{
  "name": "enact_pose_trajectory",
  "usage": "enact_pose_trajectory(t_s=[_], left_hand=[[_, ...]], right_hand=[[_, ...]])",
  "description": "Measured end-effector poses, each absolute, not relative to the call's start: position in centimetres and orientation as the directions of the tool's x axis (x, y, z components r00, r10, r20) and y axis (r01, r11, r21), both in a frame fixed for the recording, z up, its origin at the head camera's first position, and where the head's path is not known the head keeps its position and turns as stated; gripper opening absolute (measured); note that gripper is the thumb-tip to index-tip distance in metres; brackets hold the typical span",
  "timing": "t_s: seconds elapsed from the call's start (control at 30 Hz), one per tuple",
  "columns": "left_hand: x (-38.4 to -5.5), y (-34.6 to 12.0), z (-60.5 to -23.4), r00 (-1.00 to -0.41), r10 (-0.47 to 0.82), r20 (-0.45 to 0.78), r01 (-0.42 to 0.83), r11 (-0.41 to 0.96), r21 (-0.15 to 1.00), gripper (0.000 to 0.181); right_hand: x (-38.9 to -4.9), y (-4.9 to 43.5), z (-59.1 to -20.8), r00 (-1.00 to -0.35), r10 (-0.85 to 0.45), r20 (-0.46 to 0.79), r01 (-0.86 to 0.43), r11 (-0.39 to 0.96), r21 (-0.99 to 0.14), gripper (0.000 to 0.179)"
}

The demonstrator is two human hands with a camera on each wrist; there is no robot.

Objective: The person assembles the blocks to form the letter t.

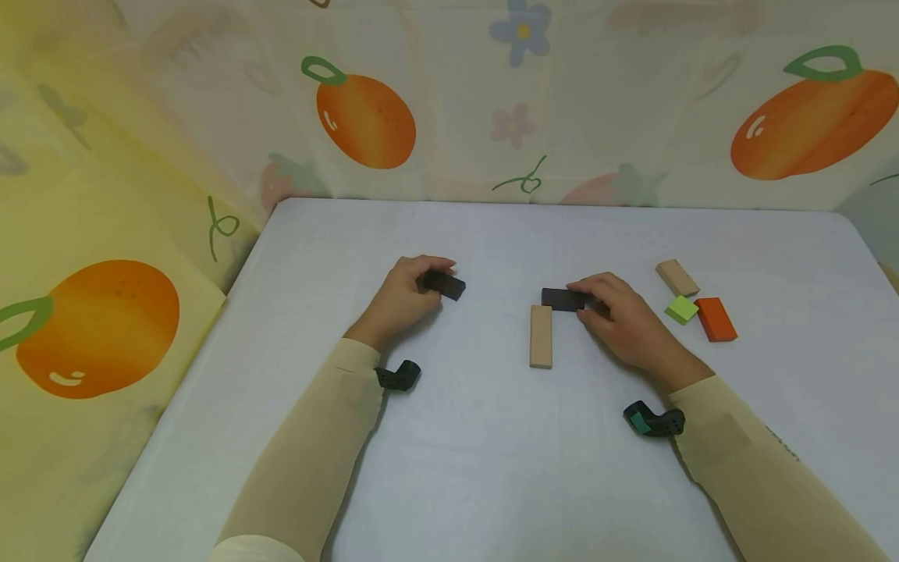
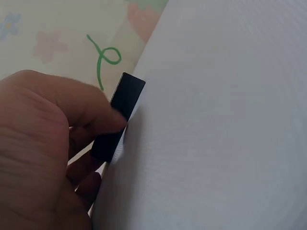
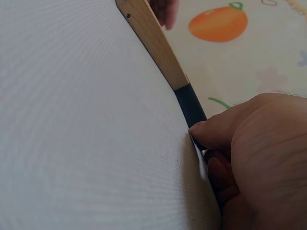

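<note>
Right hand point(image 1: 621, 324): thumb and fingers pinch the right end of a black block point(image 1: 559, 299); its other end reaches out leftward from the grip. A plain block point(image 1: 541, 337) lies left of this grip and on the wearer's side of the black block, its far end meeting the black block's left end, the two roughly at right angles.

Left hand point(image 1: 403, 295): thumb and fingers grip a second black block point(image 1: 452, 287), tilted, its free end pointing right, toward the other grip. Contact with the table point(image 1: 477, 468): cannot tell.

Right of the right grip: green block point(image 1: 682, 310), with red block point(image 1: 716, 320) just beside it and second plain block point(image 1: 677, 278) behind it. Beyond both grips: printed cloth point(image 1: 449, 47) with oranges and flowers.
</note>
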State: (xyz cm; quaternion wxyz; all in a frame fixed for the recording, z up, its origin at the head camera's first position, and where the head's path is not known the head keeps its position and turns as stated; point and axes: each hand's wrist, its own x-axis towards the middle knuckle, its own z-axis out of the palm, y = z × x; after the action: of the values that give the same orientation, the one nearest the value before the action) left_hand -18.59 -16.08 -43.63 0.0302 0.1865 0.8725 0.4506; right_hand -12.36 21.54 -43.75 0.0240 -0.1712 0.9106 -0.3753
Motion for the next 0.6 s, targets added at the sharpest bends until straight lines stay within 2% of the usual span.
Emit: enact_pose_trajectory(t_s=[0.13, 0.6], left_hand=[[-18.56, -16.02, -43.47, -0.919, 0.366, 0.147, 0.339, 0.543, 0.769, 0.051], [-18.29, -15.78, -43.21, -0.934, 0.338, 0.118, 0.303, 0.572, 0.762, 0.041]], right_hand=[[-12.37, 21.59, -43.75, -0.940, -0.331, 0.088, -0.296, 0.657, -0.694, 0.039], [-12.43, 21.58, -43.74, -0.940, -0.328, 0.092, -0.298, 0.659, -0.691, 0.040]])
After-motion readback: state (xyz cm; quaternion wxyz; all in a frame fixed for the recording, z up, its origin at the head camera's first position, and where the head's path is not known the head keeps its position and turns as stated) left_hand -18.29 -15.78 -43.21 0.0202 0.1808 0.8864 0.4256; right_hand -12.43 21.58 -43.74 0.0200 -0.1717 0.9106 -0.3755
